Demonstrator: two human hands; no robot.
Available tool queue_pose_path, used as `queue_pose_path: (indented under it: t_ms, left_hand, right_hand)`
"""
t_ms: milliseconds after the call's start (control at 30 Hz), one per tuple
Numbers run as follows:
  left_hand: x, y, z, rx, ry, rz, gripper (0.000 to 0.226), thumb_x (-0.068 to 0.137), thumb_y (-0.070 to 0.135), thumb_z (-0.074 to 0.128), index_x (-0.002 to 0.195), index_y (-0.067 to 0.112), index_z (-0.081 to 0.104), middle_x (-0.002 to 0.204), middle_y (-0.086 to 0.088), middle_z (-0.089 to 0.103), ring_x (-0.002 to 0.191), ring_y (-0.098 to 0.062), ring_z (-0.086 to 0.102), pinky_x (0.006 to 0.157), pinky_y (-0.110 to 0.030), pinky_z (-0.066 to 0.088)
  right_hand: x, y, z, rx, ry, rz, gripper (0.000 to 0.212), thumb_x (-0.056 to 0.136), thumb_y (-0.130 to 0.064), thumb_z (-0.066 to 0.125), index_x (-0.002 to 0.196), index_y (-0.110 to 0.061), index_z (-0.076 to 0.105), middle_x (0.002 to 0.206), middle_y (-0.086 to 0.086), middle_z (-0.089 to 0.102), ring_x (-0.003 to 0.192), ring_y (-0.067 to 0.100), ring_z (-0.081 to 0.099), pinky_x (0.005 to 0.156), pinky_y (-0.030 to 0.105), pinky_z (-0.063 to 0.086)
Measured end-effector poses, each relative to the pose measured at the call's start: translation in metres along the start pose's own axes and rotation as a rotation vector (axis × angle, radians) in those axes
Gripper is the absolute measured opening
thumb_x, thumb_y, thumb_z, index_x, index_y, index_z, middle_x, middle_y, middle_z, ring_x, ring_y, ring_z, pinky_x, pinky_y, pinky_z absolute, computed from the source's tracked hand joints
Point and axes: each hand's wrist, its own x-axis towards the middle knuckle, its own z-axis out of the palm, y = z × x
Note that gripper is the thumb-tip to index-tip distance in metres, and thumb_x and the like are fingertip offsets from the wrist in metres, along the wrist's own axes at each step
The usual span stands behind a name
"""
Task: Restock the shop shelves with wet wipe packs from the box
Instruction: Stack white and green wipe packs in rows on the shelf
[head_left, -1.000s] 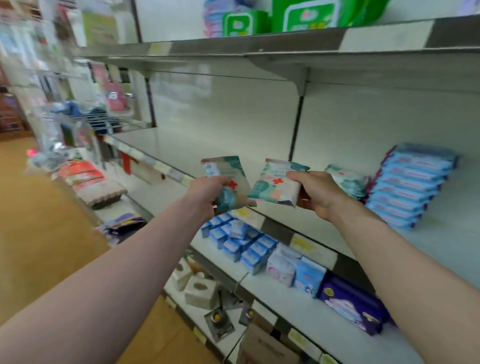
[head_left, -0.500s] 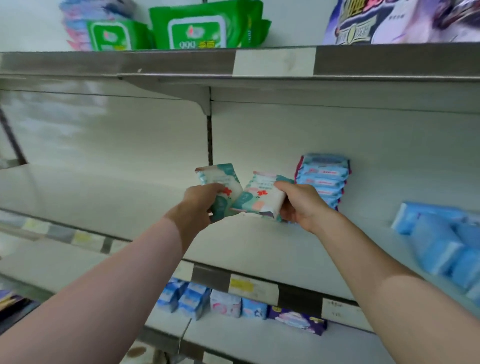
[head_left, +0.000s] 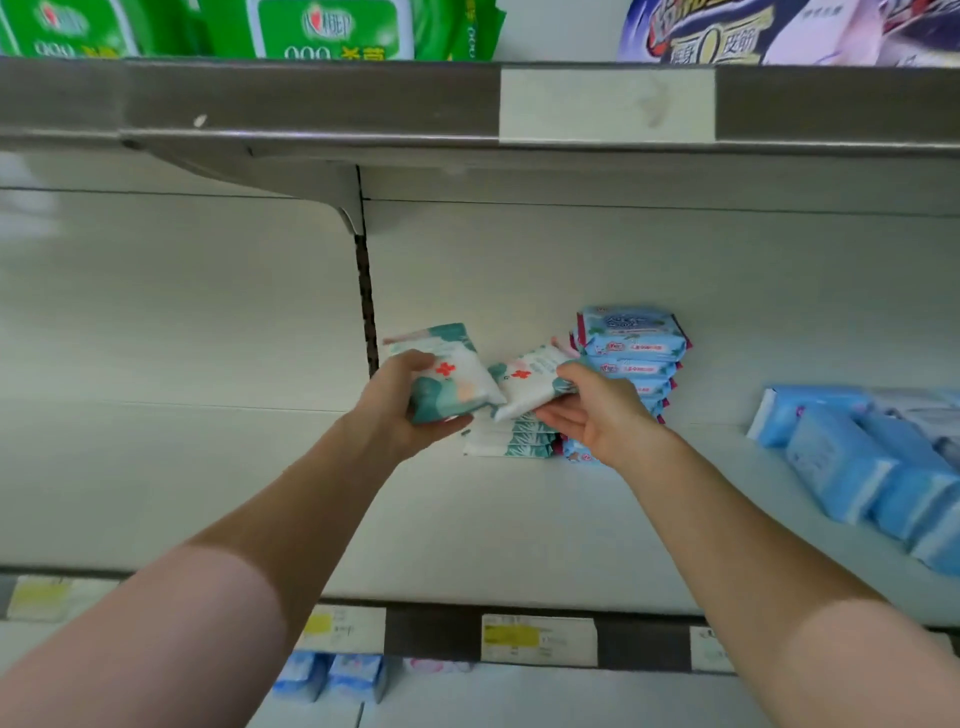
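Far left, up top, green packs are sitting on the upper shelf, cut off by the frame edge. At the bottom, small blue packs are peeking out from the shelf below. The middle shelf is running the full width, with yellow price labels along its front edge.

The left hand is reaching in over it and gripping the left wipe pack, thumb on top and fingers curled underneath. The pack is teal and white with a red cross mark, and it is being held tilted in the air just right of the slotted upright.

Next to it, the right wipe pack, same print, is being pinched by the right hand, thumb over the top and fingers below. The two packs' near corners are touching or nearly touching; cannot tell which.

Directly under the right wipe pack, a low stack of matching packs is lying flat on the middle shelf. The held pack is hovering just above it, contact unclear.

Just right, a taller blue pack stack is standing near the back wall, partly hidden by the right hand. Far right, light blue packs are lying on the same shelf, blurred. Top right, a purple pack is sitting on the upper shelf.
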Motion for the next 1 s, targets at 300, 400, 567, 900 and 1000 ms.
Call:
queue_pose_path:
  t_ms: [300, 400, 567, 900, 1000]
  left_hand:
    - [0.042, 0.008, 0.020, 0.195, -0.030, -0.004, 0.005, 0.094, 0.014, 0.057, 0.098, 0.010, 0.056, 0.105, -0.013, 0.068, 0.090, -0.029, 0.067, 0.067, -0.046, 0.054]
    - [0.055, 0.010, 0.026, 0.230, 0.033, 0.052, 0.005, 0.095, 0.010, 0.057, 0.091, 0.008, 0.055, 0.092, -0.011, 0.067, 0.080, -0.026, 0.066, 0.068, -0.045, 0.053]
    - [0.075, 0.003, 0.038, 0.275, 0.063, 0.079, 0.006, 0.094, 0.007, 0.058, 0.089, 0.006, 0.055, 0.093, -0.011, 0.066, 0.076, -0.025, 0.065, 0.070, -0.043, 0.054]
    - [0.095, -0.009, 0.033, 0.322, 0.108, 0.075, 0.004, 0.092, 0.007, 0.060, 0.091, 0.005, 0.057, 0.094, -0.012, 0.068, 0.079, -0.025, 0.067, 0.083, -0.046, 0.055]
    - [0.096, -0.009, 0.033, 0.386, 0.125, 0.097, 0.006, 0.091, 0.009, 0.062, 0.087, 0.008, 0.058, 0.089, -0.008, 0.067, 0.080, -0.023, 0.066, 0.088, -0.043, 0.055]
  right_hand:
    - [0.020, 0.003, 0.007, -0.125, -0.016, 0.007, 0.011, 0.101, -0.010, 0.045, 0.102, -0.003, 0.054, 0.081, 0.019, 0.066, 0.070, 0.024, 0.067, 0.061, 0.030, 0.058]
    - [0.030, 0.001, 0.003, -0.319, -0.019, -0.021, 0.012, 0.102, -0.011, 0.040, 0.105, -0.003, 0.049, 0.076, 0.016, 0.066, 0.064, 0.022, 0.066, 0.057, 0.028, 0.057]
    - [0.055, 0.012, -0.005, -0.956, 0.108, -0.299, 0.029, 0.098, -0.017, 0.045, 0.073, -0.004, 0.053, 0.075, 0.016, 0.068, 0.064, 0.027, 0.067, 0.062, 0.038, 0.057]
    - [0.059, 0.019, -0.002, -1.602, 0.270, -0.590, 0.031, 0.100, -0.020, 0.045, 0.070, -0.011, 0.047, 0.071, 0.006, 0.052, 0.072, 0.024, 0.043, 0.061, 0.030, 0.031]
    - [0.061, 0.022, -0.001, -1.658, 0.273, -0.621, 0.018, 0.099, -0.016, 0.049, 0.094, -0.008, 0.064, 0.093, 0.009, 0.067, 0.074, 0.024, 0.048, 0.064, 0.030, 0.035]
